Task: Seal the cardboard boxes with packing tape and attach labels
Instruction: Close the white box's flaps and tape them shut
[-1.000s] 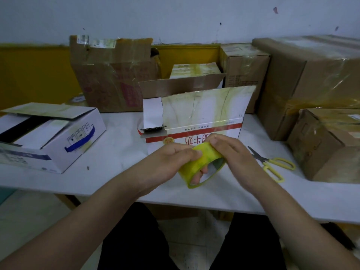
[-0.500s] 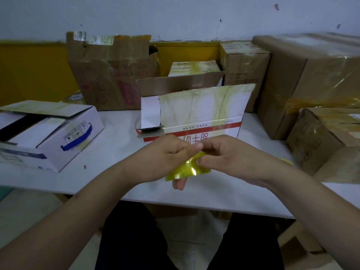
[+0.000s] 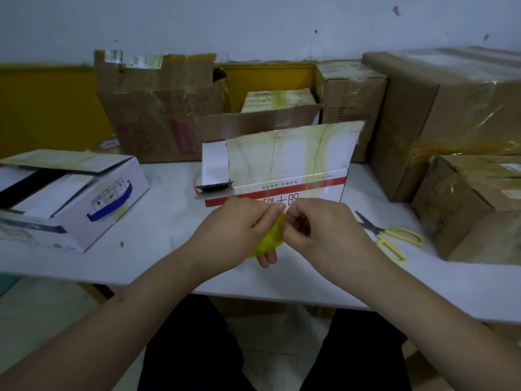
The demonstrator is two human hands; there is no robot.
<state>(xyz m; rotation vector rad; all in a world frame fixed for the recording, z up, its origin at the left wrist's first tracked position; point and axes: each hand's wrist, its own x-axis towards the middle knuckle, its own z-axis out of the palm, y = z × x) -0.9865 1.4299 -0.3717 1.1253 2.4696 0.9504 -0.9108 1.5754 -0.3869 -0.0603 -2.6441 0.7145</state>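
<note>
Yellow, translucent and glossy, the roll of packing tape [image 3: 269,238] sits between both hands just above the near edge of the white table [image 3: 169,221]. The left hand [image 3: 239,230] curls around the roll, fingers through its core, while the right hand [image 3: 318,230] pinches at its rim, seemingly picking for the loose end; no strip is pulled free yet. Directly behind, the white carton with a red stripe [image 3: 282,170] stands with its flaps up, unsealed, and the white box with blue print [image 3: 70,193] at left also gapes open. Yellow-handled scissors [image 3: 392,238] lie beside the right wrist. Brown cardboard boxes [image 3: 451,114] at the back and right already carry tape. I'd say sealing here has barely begun, and I see no loose labels.
</note>
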